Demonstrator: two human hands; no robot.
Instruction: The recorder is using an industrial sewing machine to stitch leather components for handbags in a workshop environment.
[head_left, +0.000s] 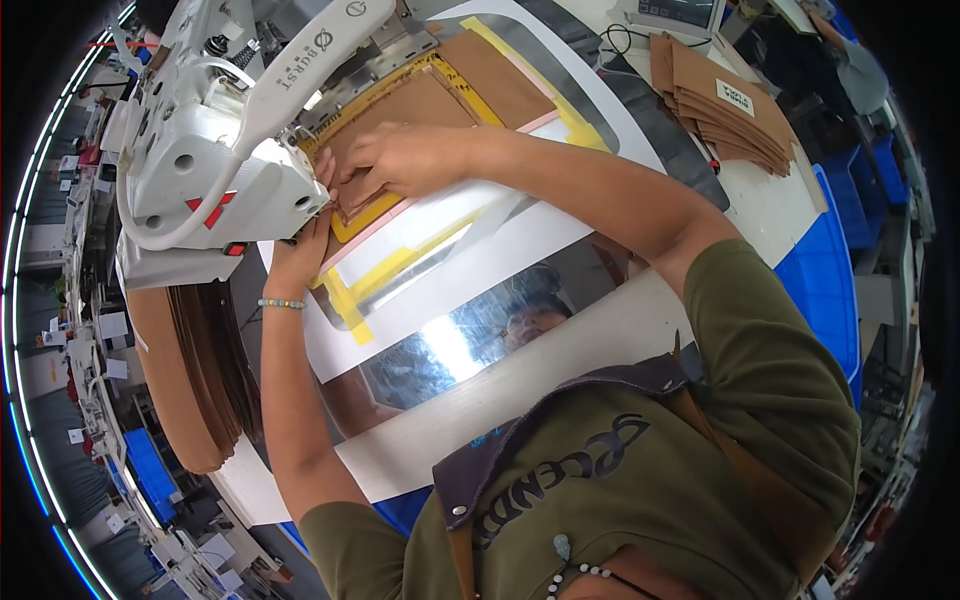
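A white sewing machine head [215,160] stands at the left over a yellow-edged template frame [470,92]. Inside that frame lies a brown fabric piece [415,103]. My right hand [415,158] rests on the fabric from above, fingers apart and slightly bent, gripping nothing that I can see. Beside the machine head, my left hand [308,240] reaches to the frame's left corner. Its middle is covered by the machine, but the fingertips show stretched out against the fabric's edge. A second brown piece [505,82] lies to the right, bordered by yellow tape.
Brown fabric pieces are stacked on the right of the table [720,105], and another brown stack [190,380] hangs at the left below the machine. A shiny metal plate [440,355] lies nearest me. Blue bins [825,280] stand right of the table.
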